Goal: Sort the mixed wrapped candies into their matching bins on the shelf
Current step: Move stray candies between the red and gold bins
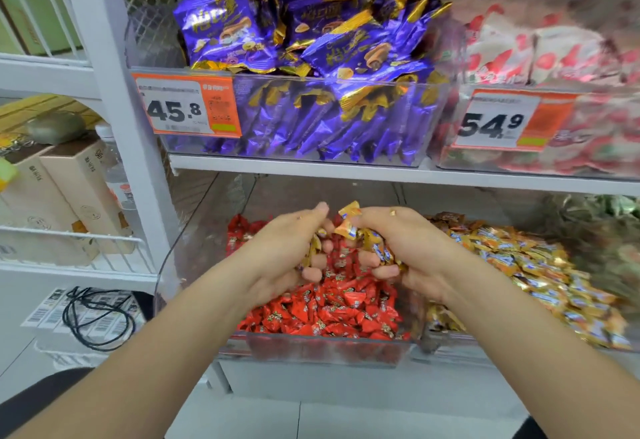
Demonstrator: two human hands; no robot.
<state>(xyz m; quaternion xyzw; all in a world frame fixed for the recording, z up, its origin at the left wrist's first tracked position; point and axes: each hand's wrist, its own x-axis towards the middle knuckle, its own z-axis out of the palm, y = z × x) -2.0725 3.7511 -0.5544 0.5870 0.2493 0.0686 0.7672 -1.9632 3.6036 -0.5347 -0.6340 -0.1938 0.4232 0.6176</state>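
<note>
We note left hand (282,253) over the red bin (194,258), fingers curled on a few gold candies (313,248); right hand (412,251) clutches a bigger bunch. Gold bin (450,341) sits just right. Judged mid-task: strays lifted, not yet dropped; more may hide among reds (332,314).

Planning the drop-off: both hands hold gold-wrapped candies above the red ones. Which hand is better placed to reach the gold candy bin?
Right, probably. The right hand grips gold-wrapped candies and sits next to the clear plastic bin of gold candies; the left hand, over the red wrapped candies, would cross it.
</note>
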